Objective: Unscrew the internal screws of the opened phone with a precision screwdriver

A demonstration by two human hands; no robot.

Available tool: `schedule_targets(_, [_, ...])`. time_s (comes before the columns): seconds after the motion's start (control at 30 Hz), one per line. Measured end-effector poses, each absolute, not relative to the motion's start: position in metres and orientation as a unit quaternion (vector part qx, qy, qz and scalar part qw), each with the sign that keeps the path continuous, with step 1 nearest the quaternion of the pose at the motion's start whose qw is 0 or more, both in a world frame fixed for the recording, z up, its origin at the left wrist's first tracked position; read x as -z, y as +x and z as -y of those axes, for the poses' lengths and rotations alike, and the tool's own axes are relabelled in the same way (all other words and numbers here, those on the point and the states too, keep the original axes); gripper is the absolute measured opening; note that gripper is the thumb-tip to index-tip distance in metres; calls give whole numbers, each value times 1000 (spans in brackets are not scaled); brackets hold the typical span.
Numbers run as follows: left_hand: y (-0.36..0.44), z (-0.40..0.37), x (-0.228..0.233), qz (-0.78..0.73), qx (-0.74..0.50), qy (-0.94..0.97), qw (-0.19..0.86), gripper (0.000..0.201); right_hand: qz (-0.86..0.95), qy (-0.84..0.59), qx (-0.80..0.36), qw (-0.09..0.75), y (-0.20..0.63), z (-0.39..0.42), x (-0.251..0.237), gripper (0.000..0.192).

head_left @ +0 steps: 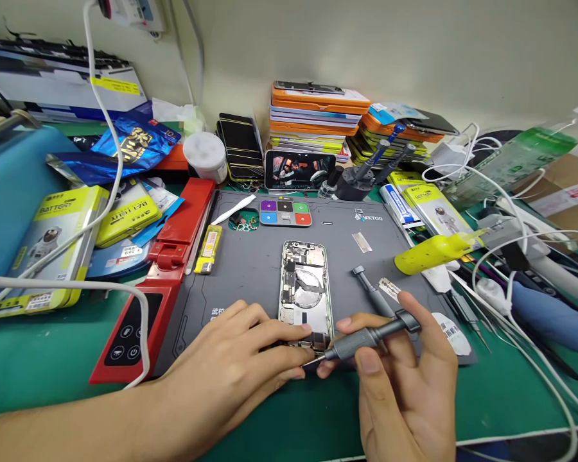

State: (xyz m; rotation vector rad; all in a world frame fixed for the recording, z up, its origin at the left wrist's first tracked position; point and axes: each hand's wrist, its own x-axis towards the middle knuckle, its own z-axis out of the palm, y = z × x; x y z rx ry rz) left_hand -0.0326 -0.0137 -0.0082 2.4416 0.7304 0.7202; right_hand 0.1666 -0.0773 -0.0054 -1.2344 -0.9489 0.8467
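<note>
An opened phone [304, 289] lies face down on a grey work mat [250, 269], its inner parts showing. My left hand [231, 369] rests on the mat with its fingers pressed against the phone's near end. My right hand [404, 378] grips a grey metal screwdriver [370, 337], held almost level. Its tip [313, 360] touches the phone's bottom edge, right by my left fingertips. A second grey screwdriver [368, 292] lies loose on the mat just right of the phone.
A red device [144, 308] with buttons lies left of the mat, beside a yellow lighter [208, 249]. A yellow bottle [433, 251] and white cables [520, 269] crowd the right. Stacked phone cases [318, 115], a lit phone [298, 171] and battery boxes [52, 244] stand behind and left.
</note>
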Motion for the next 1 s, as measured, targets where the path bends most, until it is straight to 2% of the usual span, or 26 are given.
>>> schedule_targets(1.0, [-36, 15, 6, -265, -251, 899, 243, 17, 387, -550, -386, 631, 163, 75, 2, 47])
